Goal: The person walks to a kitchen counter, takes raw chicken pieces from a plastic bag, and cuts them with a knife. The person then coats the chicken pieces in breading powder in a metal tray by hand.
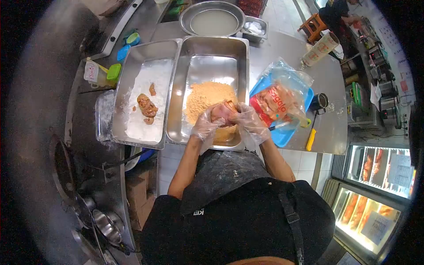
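Raw meat [224, 111], a pinkish folded piece, sits between the person's two gloved hands, over the near half of the steel pan [214, 67] of breading. The left hand [204, 126] is closed around its nine o'clock edge and the right hand [251, 123] grips it at three; both are drawn in narrow, fingertips partly hidden. The tan breading [206, 95] heaps up at about eleven o'clock from the piece, though I cannot tell whether the underside touches it. To my eye the step in hand is shaping or opening out the piece before coating; its upper face looks mostly bare. The next move seems to call for laying it flat and pressing crumbs over every fold, without tearing it. At nine to ten o'clock, white flour [154, 77] holds some clumpy brown lumps [146, 106], and at three, on the bench, a printed plastic bag [277, 100] lies on a blue tray [282, 140].
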Demonstrator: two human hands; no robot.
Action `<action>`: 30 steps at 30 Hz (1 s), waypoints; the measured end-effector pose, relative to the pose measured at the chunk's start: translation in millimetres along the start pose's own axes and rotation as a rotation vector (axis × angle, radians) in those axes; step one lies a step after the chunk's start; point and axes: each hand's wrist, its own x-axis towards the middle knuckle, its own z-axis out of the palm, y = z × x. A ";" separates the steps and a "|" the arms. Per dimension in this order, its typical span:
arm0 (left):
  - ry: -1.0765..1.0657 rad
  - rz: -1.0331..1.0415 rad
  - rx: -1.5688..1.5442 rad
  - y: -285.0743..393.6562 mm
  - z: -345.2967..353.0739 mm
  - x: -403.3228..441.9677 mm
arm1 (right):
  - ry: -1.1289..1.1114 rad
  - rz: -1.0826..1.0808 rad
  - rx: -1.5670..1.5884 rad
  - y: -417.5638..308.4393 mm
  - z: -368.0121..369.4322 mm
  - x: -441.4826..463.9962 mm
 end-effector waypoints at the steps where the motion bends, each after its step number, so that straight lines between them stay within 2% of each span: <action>1: -0.009 -0.034 0.033 5.0 0.6 -0.6 | -0.034 -0.029 0.053 0.1 -0.7 0.7; 2: -0.021 -0.069 0.065 10.3 2.2 -0.2 | -0.029 -0.029 0.054 -0.7 -1.9 1.6; 3: -0.026 -0.073 0.065 16.6 3.7 0.8 | -0.059 -0.060 -0.074 -2.2 -3.6 2.5; 4: -0.058 -0.105 0.161 23.4 4.5 2.1 | -0.090 -0.090 -0.201 -4.9 -4.5 3.1; 5: -0.090 -0.138 0.258 26.8 3.3 3.3 | -0.084 -0.087 -0.198 -16.6 -0.7 2.0; 7: -0.106 -0.134 0.275 24.6 1.4 5.7 | -0.084 -0.160 -0.455 -37.1 3.5 0.7; 8: -0.044 -0.147 0.359 30.3 5.8 4.4 | -0.138 -0.165 -0.156 11.7 -9.5 20.0; 9: 0.011 -0.158 0.445 32.0 8.5 4.9 | -0.102 -0.156 -0.148 12.0 -10.2 19.5; 11: 0.003 -0.111 0.442 23.9 4.9 7.0 | -0.042 -0.219 -0.550 3.3 -3.0 17.7; 12: -0.020 -0.152 0.413 28.8 5.4 7.0 | -0.020 -0.208 -0.544 0.5 -1.0 16.1; 13: -0.032 -0.189 0.385 32.1 4.9 7.3 | -0.025 -0.099 -0.484 -2.8 2.0 16.9; 14: -0.014 -0.135 0.399 23.5 -0.5 7.4 | -0.041 0.005 -0.425 -3.7 4.0 18.2; 15: -0.006 -0.138 0.401 16.5 -4.4 8.0 | -0.049 0.005 -0.421 0.8 3.1 18.6; 17: 0.093 -0.188 0.324 10.3 -9.9 9.7 | -0.097 -0.317 -0.192 20.3 -2.7 21.4; 19: 0.111 -0.197 0.350 7.9 -6.8 7.6 | -0.146 -0.282 -0.177 29.9 -5.9 24.6; 21: 0.121 -0.210 0.370 6.2 -0.7 5.2 | -0.104 -0.104 -0.189 18.4 -4.3 14.9; 22: 0.078 -0.221 0.315 6.2 2.1 3.0 | -0.075 -0.175 -0.269 24.6 -3.9 17.3; 24: 0.003 -0.264 0.286 8.3 3.3 1.6 | -0.111 -0.175 -0.291 34.7 -9.6 21.0; 26: 0.037 -0.261 0.278 5.9 2.5 0.7 | -0.146 -0.175 -0.313 40.2 -8.9 22.6; 28: 0.064 -0.254 0.274 7.9 5.9 0.9 | -0.085 -0.139 -0.264 48.0 -8.1 26.7; 30: 0.146 -0.237 0.426 13.7 13.3 0.7 | -0.064 -0.161 -0.356 55.2 -9.9 32.3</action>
